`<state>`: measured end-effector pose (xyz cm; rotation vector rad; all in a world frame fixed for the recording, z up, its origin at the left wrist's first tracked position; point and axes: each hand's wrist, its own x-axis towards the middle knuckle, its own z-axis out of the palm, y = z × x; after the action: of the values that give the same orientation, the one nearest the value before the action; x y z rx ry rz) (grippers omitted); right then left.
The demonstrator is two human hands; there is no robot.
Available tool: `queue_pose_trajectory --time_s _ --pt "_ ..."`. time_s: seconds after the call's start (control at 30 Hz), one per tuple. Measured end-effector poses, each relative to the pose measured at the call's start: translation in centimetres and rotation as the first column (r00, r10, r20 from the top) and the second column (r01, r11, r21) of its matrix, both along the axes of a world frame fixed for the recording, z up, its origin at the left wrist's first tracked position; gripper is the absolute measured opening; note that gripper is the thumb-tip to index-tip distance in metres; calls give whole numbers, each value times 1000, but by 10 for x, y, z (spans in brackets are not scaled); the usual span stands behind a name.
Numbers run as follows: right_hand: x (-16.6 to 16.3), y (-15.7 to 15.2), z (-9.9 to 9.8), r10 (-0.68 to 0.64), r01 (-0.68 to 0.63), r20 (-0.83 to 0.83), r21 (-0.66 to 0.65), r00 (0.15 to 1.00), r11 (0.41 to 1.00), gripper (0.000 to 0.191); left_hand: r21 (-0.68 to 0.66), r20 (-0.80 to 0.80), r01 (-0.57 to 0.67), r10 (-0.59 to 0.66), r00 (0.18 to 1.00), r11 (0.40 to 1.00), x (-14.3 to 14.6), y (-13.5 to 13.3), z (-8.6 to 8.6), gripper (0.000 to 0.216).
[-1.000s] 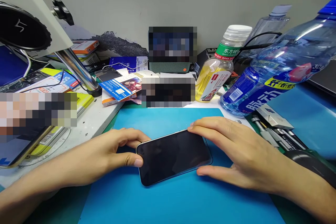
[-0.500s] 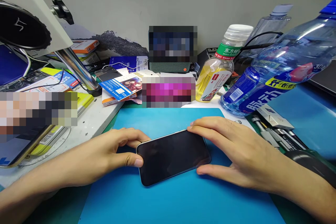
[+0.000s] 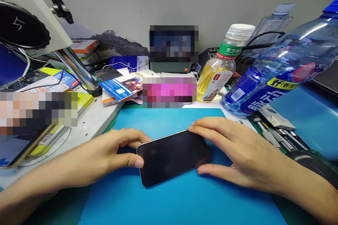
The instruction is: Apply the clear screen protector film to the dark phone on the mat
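Note:
A smartphone (image 3: 174,158) with a dark screen is held face up and slightly tilted over the blue mat (image 3: 169,202). My left hand (image 3: 116,154) grips its left end, the thumb on the front edge and the fingers partly hidden behind. Over the right end, my right hand (image 3: 235,151) spans the phone, with fingertips on the far long edge and the thumb at the near edge. Both hands are closed on the phone.
A tilted blue-labelled water bottle (image 3: 277,66) and a tea bottle (image 3: 219,63) stand at the back right. Pen-like tools (image 3: 283,137) lie right of the mat. At left are a metal stand post (image 3: 79,68) and printed boxes (image 3: 120,89).

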<state>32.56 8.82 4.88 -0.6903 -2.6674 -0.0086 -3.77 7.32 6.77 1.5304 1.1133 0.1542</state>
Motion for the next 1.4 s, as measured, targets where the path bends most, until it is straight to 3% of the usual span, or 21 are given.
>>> queue_pose_trajectory --time_s 0.43,0.73,1.4 --pt "-1 -1 0 0 0 16 2 1000 1000 53 34 -14 -5 5 1000 999 2 0 1 37" --pt "-1 -1 0 -15 13 -29 -72 999 997 58 27 -3 -5 5 1000 1000 -1 -1 -1 40" --pt "0 0 -3 -12 13 17 -54 1000 998 55 3 -2 8 -8 1000 1000 -2 -1 -2 37"
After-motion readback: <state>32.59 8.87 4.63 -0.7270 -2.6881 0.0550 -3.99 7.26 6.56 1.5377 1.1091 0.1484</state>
